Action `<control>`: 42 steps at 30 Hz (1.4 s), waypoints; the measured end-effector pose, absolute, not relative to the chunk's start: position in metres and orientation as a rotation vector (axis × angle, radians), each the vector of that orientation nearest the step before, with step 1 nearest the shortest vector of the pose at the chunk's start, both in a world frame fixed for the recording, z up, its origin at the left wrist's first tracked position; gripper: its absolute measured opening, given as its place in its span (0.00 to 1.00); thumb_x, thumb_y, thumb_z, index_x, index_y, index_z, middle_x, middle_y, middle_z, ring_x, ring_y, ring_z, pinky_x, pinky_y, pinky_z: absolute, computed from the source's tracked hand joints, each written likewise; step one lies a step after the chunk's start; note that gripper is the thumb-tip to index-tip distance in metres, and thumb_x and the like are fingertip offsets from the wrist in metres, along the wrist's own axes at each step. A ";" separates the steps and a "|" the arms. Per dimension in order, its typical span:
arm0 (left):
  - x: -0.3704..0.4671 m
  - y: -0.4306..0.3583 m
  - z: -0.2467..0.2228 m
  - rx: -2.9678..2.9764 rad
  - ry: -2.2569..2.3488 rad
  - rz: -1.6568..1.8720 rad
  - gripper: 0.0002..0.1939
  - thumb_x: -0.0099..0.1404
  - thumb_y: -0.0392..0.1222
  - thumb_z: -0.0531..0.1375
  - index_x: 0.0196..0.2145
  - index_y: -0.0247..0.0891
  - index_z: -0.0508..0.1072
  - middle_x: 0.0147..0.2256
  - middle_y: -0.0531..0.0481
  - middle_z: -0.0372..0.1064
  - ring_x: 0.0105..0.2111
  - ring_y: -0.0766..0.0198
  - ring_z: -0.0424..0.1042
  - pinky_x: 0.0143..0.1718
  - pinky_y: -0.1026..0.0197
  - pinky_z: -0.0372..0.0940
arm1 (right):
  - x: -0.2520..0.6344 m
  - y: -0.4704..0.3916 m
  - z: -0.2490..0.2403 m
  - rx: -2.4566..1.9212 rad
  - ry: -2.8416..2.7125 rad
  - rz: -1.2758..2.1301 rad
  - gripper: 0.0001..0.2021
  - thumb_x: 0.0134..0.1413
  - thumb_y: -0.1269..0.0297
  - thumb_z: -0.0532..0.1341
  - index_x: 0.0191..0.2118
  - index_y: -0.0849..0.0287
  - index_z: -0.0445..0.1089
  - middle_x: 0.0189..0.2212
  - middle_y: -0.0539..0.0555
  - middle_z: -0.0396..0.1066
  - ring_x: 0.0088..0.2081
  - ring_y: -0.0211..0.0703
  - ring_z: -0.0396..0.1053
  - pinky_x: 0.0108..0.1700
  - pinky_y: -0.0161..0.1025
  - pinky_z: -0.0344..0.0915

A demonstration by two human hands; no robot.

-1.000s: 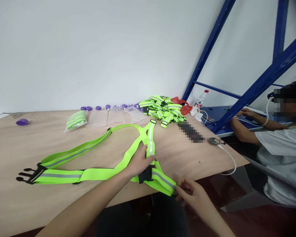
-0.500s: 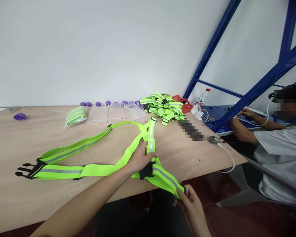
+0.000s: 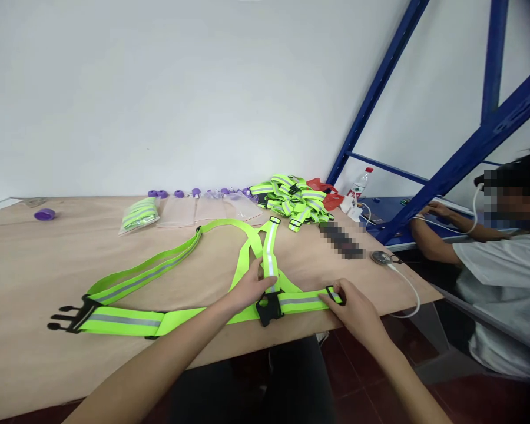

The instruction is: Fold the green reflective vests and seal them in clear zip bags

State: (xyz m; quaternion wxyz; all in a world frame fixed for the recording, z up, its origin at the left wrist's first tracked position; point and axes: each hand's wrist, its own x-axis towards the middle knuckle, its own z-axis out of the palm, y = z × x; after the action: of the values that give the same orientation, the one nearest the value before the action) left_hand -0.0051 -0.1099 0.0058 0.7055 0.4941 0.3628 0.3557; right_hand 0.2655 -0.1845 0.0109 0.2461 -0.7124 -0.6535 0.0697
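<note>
A neon-green elastic reflective vest with grey reflective stripes lies spread over the wooden table. My left hand is closed around its upright strap, just above a black female buckle. Out at the right end of the waist strap, my right hand pinches the webbing beside a black slider. The black male buckle, prongs outward, rests at the vest's left end. My left forearm covers part of the lower strap.
Behind lie a bagged vest, flat plastic bags, purple rolls and a heap of green straps. A round device with a white cable sits near the right edge. Past a blue rack post a co-worker sits.
My right hand has lifted from below the table edge up onto the tabletop, bringing the strap's right end with it. That strap now runs nearly level. My left hand keeps its hold.
</note>
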 end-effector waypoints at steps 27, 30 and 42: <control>-0.074 -0.204 0.018 2.673 1.032 0.270 0.32 0.76 0.54 0.47 0.72 0.44 0.44 0.71 0.44 0.43 0.71 0.54 0.40 0.70 0.41 0.38 | 0.215 -0.184 -0.003 -1.094 -2.344 0.083 0.12 0.67 0.63 0.57 0.46 0.51 0.78 0.45 0.58 0.77 0.46 0.49 0.75 0.46 0.46 0.74; -0.072 -0.205 0.017 2.642 1.041 0.288 0.33 0.75 0.56 0.46 0.71 0.41 0.46 0.71 0.41 0.44 0.72 0.54 0.40 0.70 0.41 0.37 | 0.223 -0.183 -0.004 -1.081 -2.349 0.034 0.12 0.66 0.59 0.57 0.44 0.50 0.79 0.44 0.59 0.77 0.45 0.50 0.76 0.45 0.47 0.74; -0.208 -0.225 0.042 1.923 2.343 1.562 0.23 0.67 0.46 0.60 0.57 0.37 0.66 0.56 0.36 0.66 0.60 0.47 0.64 0.62 0.43 0.57 | 0.223 -0.178 -0.006 -1.049 -2.297 -0.157 0.16 0.66 0.52 0.56 0.38 0.52 0.79 0.44 0.58 0.76 0.43 0.51 0.75 0.43 0.46 0.71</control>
State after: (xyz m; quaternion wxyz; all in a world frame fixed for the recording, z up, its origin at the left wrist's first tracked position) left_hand -0.2081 -0.2249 0.0422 -0.1339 0.5589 0.6809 0.4539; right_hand 0.2229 -0.1781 -0.0062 0.3012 -0.3953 -0.8658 -0.0591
